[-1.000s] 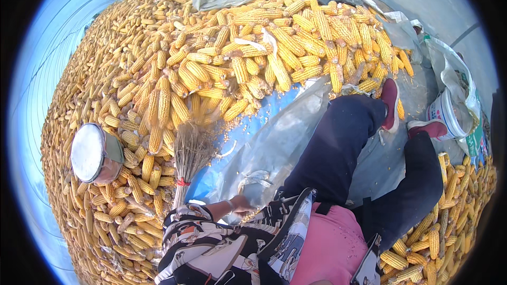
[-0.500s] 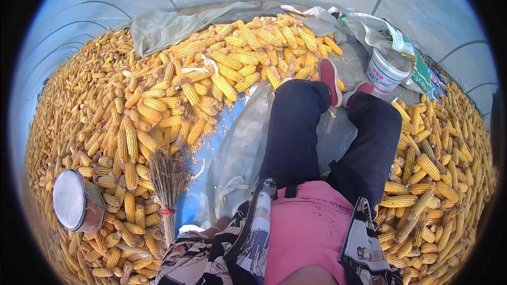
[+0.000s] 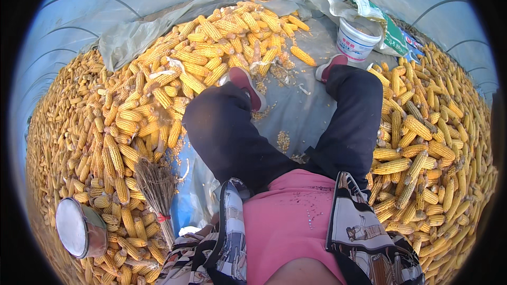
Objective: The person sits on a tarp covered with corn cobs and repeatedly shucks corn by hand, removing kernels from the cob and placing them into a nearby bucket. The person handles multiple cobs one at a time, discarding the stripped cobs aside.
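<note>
"Broom [image 3: 155,182] first, twig type with a red binding: state its position."

"It lies at the person's left, bristles against the corn ears [image 3: 127,121], handle angled back toward the patterned left sleeve [image 3: 182,258]. I judge that this keeps the handle within easy reach."

"State the grip of the left hand and the right hand."

"From where I stand, neither hand shows. I cannot tell whether either is spread, narrowed or holding anything. The left sleeve ends nearest the broom handle."

"Locate the corn."

"Ears bank up on the left, ahead and on the right. Loose kernels [image 3: 283,140] lie between the legs on the grey plastic sheet [image 3: 296,108]. The sheet presumably keeps them off the soil."

"Why are the legs set apart?"

"Probably for a stable seat and a clear view of the sheet between them. The left shoe [image 3: 248,88] is by the front heap; the right shoe [image 3: 332,67] is just beside the white bucket [image 3: 356,42]."

"And the bucket?"

"Upright, next to the green-and-white sack [image 3: 393,37]. The flat sheet likely gives it firmer footing than ears would; note the round container [image 3: 72,227], which rests tilted among the ears at far left."
</note>
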The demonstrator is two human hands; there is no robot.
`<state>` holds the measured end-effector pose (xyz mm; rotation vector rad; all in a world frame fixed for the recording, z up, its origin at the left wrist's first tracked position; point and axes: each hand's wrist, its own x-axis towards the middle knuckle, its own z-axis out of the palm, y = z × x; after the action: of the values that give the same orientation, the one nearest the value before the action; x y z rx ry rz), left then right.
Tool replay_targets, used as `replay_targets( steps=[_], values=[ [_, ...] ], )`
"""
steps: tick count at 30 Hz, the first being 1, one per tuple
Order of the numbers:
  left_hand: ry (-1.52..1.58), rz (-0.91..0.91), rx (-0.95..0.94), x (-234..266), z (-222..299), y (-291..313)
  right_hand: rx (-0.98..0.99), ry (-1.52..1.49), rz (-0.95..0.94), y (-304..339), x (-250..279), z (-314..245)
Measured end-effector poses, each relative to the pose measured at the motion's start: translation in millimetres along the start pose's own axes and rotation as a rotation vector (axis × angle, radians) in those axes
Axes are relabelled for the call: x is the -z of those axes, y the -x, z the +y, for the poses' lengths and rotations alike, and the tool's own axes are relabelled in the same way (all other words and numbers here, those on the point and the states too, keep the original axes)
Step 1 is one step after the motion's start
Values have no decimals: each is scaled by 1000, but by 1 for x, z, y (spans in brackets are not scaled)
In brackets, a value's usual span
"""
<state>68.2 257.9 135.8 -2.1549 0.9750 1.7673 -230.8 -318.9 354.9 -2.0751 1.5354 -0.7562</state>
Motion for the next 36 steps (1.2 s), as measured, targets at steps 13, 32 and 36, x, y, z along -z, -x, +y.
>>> replay_targets(
  steps=[13, 32, 36],
  values=[
    [-5, 114, -29, 17, 11, 17, 17, -18, -55, -3, -18, -18],
    [-6, 298, -175, 143, 123, -39, 28, -37, -66, -62, -42, -52],
    [-10, 237, -114, 113, 90, -25, 69, -48, -61, -89, -45, -71]
  ],
)
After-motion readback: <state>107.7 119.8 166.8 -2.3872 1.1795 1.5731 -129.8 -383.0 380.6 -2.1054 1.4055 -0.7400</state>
